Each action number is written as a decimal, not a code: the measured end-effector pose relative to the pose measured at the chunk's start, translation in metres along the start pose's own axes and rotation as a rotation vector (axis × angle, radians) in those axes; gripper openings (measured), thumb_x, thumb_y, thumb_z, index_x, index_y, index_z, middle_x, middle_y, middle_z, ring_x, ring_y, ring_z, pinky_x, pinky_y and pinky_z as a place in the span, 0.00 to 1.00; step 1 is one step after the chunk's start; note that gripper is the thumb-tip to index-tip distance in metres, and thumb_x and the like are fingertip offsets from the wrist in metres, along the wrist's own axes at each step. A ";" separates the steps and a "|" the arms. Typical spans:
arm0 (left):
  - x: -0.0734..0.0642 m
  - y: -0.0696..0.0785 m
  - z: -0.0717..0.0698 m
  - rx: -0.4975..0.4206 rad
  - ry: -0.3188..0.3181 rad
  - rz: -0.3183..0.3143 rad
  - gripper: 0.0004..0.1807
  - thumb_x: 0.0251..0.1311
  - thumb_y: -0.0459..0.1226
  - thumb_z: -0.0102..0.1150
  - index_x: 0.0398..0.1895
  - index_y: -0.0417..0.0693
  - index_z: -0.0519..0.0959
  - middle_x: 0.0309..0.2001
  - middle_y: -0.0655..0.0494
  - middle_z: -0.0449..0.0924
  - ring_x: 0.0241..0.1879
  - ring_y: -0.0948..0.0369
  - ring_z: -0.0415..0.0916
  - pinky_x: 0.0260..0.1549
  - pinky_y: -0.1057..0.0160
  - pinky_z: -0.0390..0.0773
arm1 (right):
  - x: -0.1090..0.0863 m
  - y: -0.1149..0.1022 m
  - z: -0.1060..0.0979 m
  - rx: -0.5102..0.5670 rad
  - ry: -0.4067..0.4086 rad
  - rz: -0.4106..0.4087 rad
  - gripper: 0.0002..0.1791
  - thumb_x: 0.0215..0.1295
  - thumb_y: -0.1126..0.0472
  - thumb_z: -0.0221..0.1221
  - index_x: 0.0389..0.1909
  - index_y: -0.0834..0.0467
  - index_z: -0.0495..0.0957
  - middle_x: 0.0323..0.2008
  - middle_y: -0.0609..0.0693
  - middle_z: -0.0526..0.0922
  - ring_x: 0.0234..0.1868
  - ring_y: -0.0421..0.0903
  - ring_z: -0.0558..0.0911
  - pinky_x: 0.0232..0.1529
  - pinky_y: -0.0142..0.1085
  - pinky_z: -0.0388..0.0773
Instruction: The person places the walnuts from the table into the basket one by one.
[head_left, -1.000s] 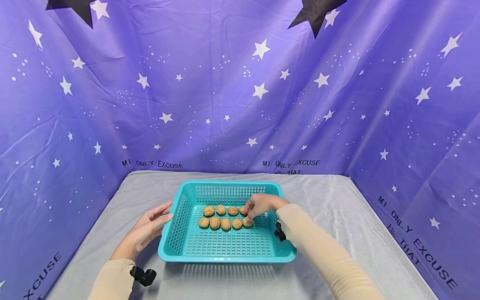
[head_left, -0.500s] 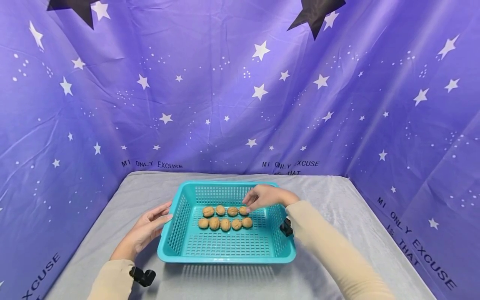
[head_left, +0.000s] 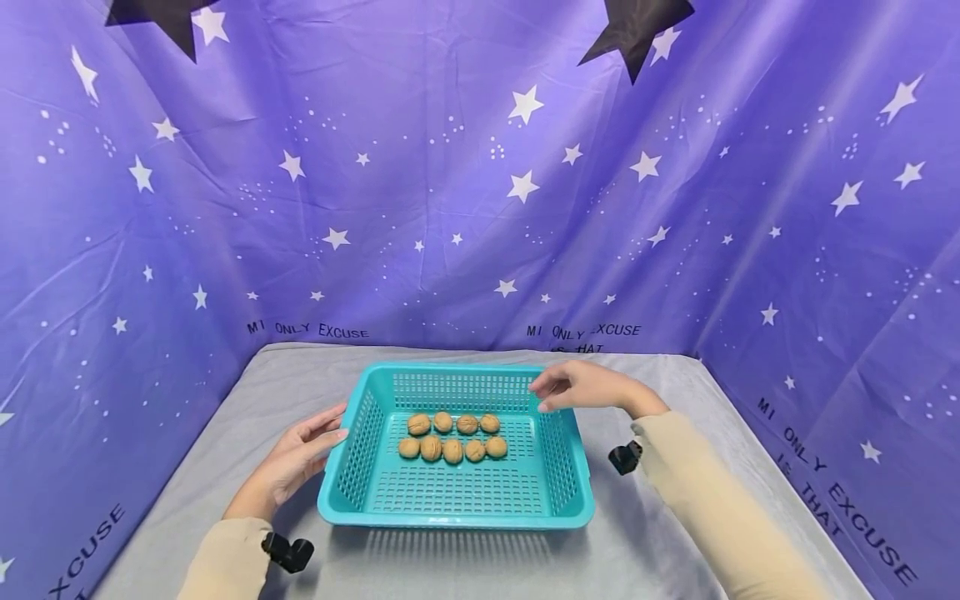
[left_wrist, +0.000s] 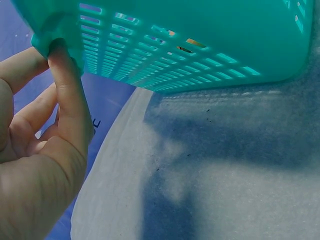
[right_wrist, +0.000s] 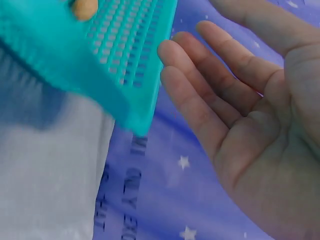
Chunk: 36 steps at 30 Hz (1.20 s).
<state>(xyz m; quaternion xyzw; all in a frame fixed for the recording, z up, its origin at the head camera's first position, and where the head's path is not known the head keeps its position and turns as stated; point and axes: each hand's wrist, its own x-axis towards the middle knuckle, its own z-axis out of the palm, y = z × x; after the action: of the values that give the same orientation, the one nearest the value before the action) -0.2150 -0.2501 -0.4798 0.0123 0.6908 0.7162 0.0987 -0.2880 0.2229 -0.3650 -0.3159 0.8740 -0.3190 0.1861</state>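
A turquoise plastic basket (head_left: 454, 521) with slotted walls stands on the cloth-covered table. Two rows of walnuts (head_left: 452, 451) lie on its floor, four in the far row and several in the near one. At the basket's left side, my left hand (head_left: 296, 457) holds the rim between thumb and fingers; the left wrist view shows the thumb (left_wrist: 70, 92) at the rim. Over the far right corner hovers my right hand (head_left: 592, 387), holding nothing. In the right wrist view its fingers (right_wrist: 195, 107) are loosely extended beside the basket, apart from the walnuts.
Grey cloth (head_left: 660, 400) covers the table around the basket. A purple curtain (head_left: 450, 183) with white stars encloses the back and both sides. A black wrist camera (head_left: 287, 552) sits on the left sleeve and another camera (head_left: 626, 457) on the right.
My right hand has let go of the walnuts at the right end of the rows and moved up and right to the basket's corner. The left hand stays at the rim.
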 end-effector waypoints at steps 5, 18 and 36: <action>0.001 0.000 -0.002 0.005 -0.005 0.004 0.37 0.69 0.36 0.62 0.78 0.43 0.59 0.63 0.49 0.72 0.53 0.59 0.79 0.50 0.54 0.80 | -0.021 0.015 -0.009 0.014 0.048 -0.001 0.24 0.65 0.56 0.67 0.57 0.66 0.79 0.50 0.57 0.84 0.48 0.47 0.84 0.50 0.41 0.81; 0.001 0.004 -0.002 0.148 0.017 0.000 0.39 0.66 0.41 0.65 0.77 0.44 0.60 0.66 0.40 0.67 0.52 0.58 0.78 0.51 0.54 0.79 | -0.076 0.055 -0.006 0.059 0.175 0.010 0.20 0.69 0.58 0.64 0.58 0.64 0.79 0.50 0.56 0.84 0.50 0.51 0.83 0.46 0.35 0.81; -0.007 0.016 -0.008 0.680 0.172 0.258 0.28 0.71 0.46 0.59 0.68 0.40 0.73 0.53 0.42 0.81 0.48 0.49 0.80 0.43 0.52 0.82 | -0.096 0.089 0.027 -0.042 0.473 0.073 0.17 0.70 0.57 0.63 0.54 0.62 0.82 0.45 0.53 0.86 0.43 0.43 0.84 0.45 0.36 0.81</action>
<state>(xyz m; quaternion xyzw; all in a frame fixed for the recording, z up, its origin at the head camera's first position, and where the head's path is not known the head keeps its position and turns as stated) -0.2112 -0.2591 -0.4630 0.0711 0.8878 0.4507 -0.0605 -0.2422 0.3291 -0.4329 -0.2044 0.9105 -0.3589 -0.0189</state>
